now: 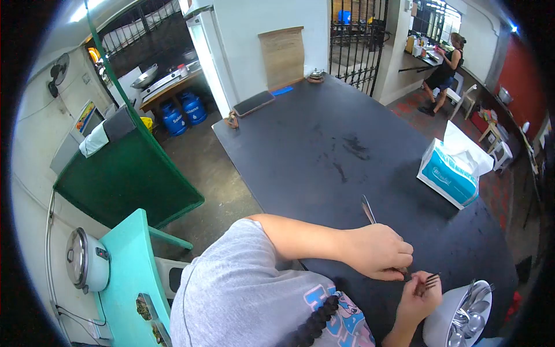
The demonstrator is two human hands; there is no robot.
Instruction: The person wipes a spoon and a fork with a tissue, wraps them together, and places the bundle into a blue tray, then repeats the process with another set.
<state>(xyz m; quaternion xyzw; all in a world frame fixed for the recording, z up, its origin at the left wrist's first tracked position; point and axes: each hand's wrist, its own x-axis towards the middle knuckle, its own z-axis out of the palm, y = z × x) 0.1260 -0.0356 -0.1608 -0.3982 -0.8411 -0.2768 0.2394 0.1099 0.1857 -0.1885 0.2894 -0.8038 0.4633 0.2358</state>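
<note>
A fork (pixel 432 281) is in my right hand (pixel 418 301), its tines showing above my curled fingers and its handle mostly hidden. My left hand (pixel 381 252) is closed in a pinch just beside the right one, fingertips close to it; I cannot tell what it holds. A shiny metal utensil (pixel 367 209) sticks out from behind the back of my left hand, over the dark table (pixel 300 156). Close by my right hand stands a white bowl (pixel 432 328) with several spoons (pixel 471 318) in it.
A tissue box (pixel 448 173) stands on the table's right side. At the far end are a dark tray-like object (pixel 254 104) and a small metal item (pixel 316 75). To my left, a turquoise table (pixel 124 254) bears a rice cooker (pixel 87 260). A person (pixel 448 72) stands in the background.
</note>
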